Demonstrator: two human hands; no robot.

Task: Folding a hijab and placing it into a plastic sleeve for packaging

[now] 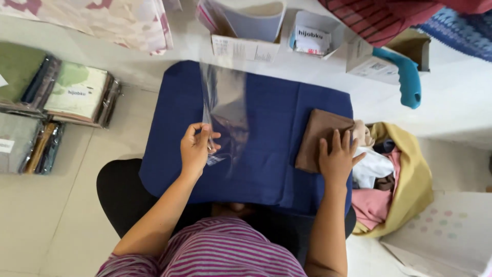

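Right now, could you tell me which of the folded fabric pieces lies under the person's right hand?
The brown folded cloth on the navy cloth; the right hand rests flat on it, while the others sit bundled in yellow fabric.

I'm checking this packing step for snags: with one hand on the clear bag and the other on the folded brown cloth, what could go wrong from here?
1. The left hand pinches the clear plastic bag by one edge only; the limp bag may sag shut.
2. The right hand lies flat on the folded brown cloth, which sits at the edge of the dark blue fabric pad beside the yellow bag of mixed cloths; it could slide off or unfold when lifted one-handed.
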